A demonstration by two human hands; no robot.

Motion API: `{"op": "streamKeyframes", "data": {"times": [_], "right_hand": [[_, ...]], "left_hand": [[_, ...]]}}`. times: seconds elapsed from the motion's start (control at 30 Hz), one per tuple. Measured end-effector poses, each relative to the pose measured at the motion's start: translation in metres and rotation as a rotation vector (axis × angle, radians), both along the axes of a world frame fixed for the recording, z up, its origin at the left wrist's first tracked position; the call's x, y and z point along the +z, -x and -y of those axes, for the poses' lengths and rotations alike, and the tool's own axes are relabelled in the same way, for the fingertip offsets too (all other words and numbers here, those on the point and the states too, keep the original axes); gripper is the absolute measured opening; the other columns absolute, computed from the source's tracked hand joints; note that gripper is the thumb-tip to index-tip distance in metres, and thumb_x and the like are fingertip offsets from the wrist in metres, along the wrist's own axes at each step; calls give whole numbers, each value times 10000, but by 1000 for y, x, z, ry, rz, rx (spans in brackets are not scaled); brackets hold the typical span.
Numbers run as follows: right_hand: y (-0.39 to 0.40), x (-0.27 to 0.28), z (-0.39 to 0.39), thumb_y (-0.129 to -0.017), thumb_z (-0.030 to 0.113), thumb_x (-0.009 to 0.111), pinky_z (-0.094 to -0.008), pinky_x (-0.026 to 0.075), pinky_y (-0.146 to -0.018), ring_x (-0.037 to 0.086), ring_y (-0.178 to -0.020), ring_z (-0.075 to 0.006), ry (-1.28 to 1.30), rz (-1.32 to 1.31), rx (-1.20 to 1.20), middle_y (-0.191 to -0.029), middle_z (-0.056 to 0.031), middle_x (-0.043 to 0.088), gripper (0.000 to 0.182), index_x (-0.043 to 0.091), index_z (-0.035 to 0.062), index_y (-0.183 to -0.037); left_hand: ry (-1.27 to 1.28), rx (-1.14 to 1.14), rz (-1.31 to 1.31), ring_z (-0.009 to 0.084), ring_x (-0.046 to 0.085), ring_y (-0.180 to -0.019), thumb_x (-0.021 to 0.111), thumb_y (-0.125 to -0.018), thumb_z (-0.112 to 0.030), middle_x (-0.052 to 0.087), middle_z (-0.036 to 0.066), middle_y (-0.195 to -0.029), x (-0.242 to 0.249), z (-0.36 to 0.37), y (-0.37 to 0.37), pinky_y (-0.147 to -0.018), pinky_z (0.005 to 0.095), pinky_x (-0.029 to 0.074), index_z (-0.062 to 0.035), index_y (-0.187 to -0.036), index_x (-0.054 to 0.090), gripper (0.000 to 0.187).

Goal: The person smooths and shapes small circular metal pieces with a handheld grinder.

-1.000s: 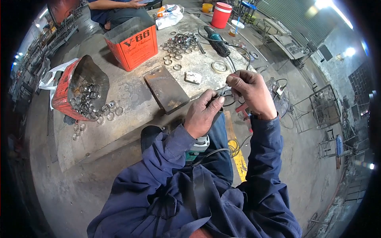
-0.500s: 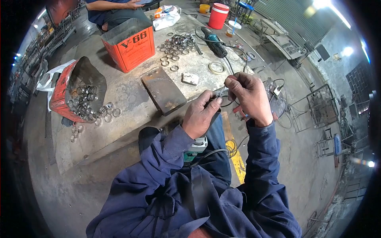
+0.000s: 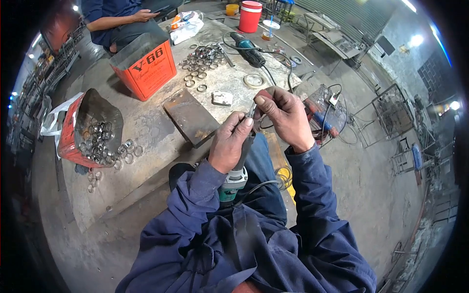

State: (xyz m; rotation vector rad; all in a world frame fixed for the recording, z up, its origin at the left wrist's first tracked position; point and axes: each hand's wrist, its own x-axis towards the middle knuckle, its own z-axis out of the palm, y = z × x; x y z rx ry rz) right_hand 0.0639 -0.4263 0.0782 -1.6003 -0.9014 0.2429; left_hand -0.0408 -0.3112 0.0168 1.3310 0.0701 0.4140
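A green and grey power grinder [image 3: 235, 180] stands upright between my thighs, its dark neck rising behind my left hand [image 3: 230, 139]. The fingers and thumb of that hand are closed around a thin metal shaft [image 3: 251, 110] at the grinder's top end. Right beside the tip of the shaft, my right hand [image 3: 287, 116] pinches a small reddish-brown piece [image 3: 263, 94] between thumb and fingers. Most of this piece is hidden by the fingers; it looks thin, like a scrap of abrasive cloth.
On the table [image 3: 146, 115] lie a steel plate [image 3: 190, 116], a white block [image 3: 222, 98], a tape roll [image 3: 254, 81], a pile of metal rings [image 3: 202, 58] and another grinder [image 3: 248, 51]. Two orange tins [image 3: 155, 71] stand left, one holding rings. A person [image 3: 124, 22] sits at the far side.
The whole view has shifted, so the table's things appear further left and the hands slightly left. My right hand still pinches the piece at the shaft, both hands staying close together.
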Motion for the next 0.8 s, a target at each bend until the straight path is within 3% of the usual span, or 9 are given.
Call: {"op": "streamKeyframes", "data": {"times": [0.1,0.13,0.2,0.4,0.53,0.6,0.67,0.73,0.8], "right_hand": [[-2,-3,-2,-908,206,605,-268,440,-591,556,-635,-93,-18,-12,33,-672,-55,621,237,605,-27,-859],[-1,-4,-2,-908,206,605,-268,440,-591,556,-635,-93,-20,-13,31,-672,-55,621,237,605,-27,-859],[5,-4,0,-900,194,635,-229,443,-597,526,-659,-57,219,182,-55,-707,-11,598,242,617,-46,-932],[6,-4,0,-899,185,633,-234,453,-590,532,-655,-57,133,23,-24,-710,-16,604,244,618,-57,-928],[-2,5,4,-897,198,637,-237,457,-568,539,-625,-65,223,174,-5,-686,-25,600,249,625,-48,-935],[-5,13,5,-868,230,642,-302,456,-565,575,-587,-143,279,185,31,-655,-116,612,267,635,-31,-924],[-8,23,5,-865,227,644,-302,455,-564,568,-586,-129,298,253,43,-651,-101,612,258,644,-25,-925],[-8,35,7,-864,228,646,-295,455,-561,567,-590,-113,461,73,92,-658,-73,617,245,658,-10,-922],[-19,28,5,-862,227,652,-287,455,-558,564,-590,-106,406,115,165,-662,-57,618,235,662,-1,-920]], "left_hand": [[-42,-37,-34,44,506,-674,516,-960,-319,537,-30,-807,-6,-3,-2,-607,203,446,-91,-1015,539,236],[-22,9,-17,60,491,-717,538,-951,-299,551,-9,-806,-7,-2,-3,-647,226,431,-53,-970,542,247],[0,57,-2,77,476,-760,560,-942,-278,565,11,-806,-8,-1,-5,-687,248,417,-15,-926,545,265],[-23,70,29,85,517,-803,568,-938,-259,613,35,-856,1,1,-2,-725,255,438,-8,-934,544,252],[-28,84,48,91,508,-776,582,-930,-253,575,27,-817,-9,3,-6,-712,260,438,-10,-927,528,249],[-47,152,108,87,495,-767,595,-923,-252,558,27,-808,-13,6,-10,-702,260,436,-8,-914,518,256],[-59,133,131,68,515,-772,577,-934,-241,542,19,-873,-14,6,-10,-674,239,459,-49,-960,498,209],[-111,135,105,66,517,-744,581,-932,-236,548,17,-851,-12,5,-8,-652,240,462,-50,-951,504,202],[-167,125,85,63,519,-717,586,-929,-230,553,15,-829,-8,4,-5,-629,241,466,-51,-942,509,194]]}}
